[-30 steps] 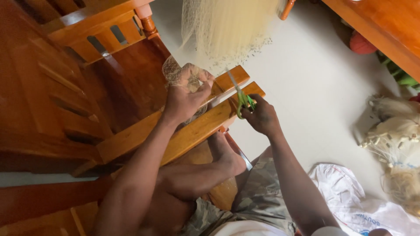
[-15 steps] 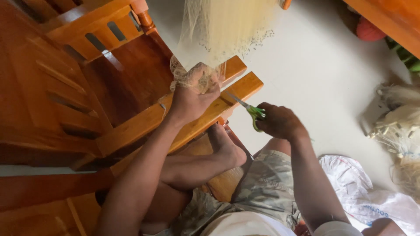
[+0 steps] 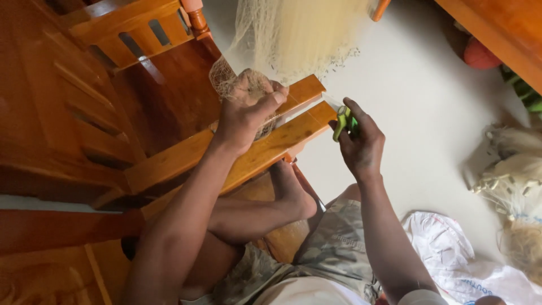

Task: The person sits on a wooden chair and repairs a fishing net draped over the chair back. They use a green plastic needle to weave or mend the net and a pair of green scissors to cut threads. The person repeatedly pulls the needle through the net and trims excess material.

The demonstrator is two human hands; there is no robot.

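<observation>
Netting, pale fine-mesh (image 3: pixel 293 34): soft, light, snag-prone; bunched in closed left hand (image 3: pixel 245 113). Green-handled scissors (image 3: pixel 342 121) clasped in right hand (image 3: pixel 361 144).

Glossy, varnished orange-brown wooden chair rails (image 3: pixel 265 148). Fine, pale cream mesh netting (image 3: pixel 299 34), thread-thin, bunched in left hand (image 3: pixel 245 113). Small green smooth-plastic-handled cutter (image 3: pixel 342 121) in right hand (image 3: pixel 361 141). Matt off-white floor (image 3: pixel 418 113). Crinkled white plastic bag (image 3: pixel 451 254).

A pale smooth floor (image 3: pixel 429 113) carries everything here; on it stands a wooden chair (image 3: pixel 169 113), its slats tipped towards the camera; a crumpled white plastic bag (image 3: pixel 451 254) lies nearby. Heaped pale netting (image 3: pixel 514 181) rests at the right edge.
</observation>
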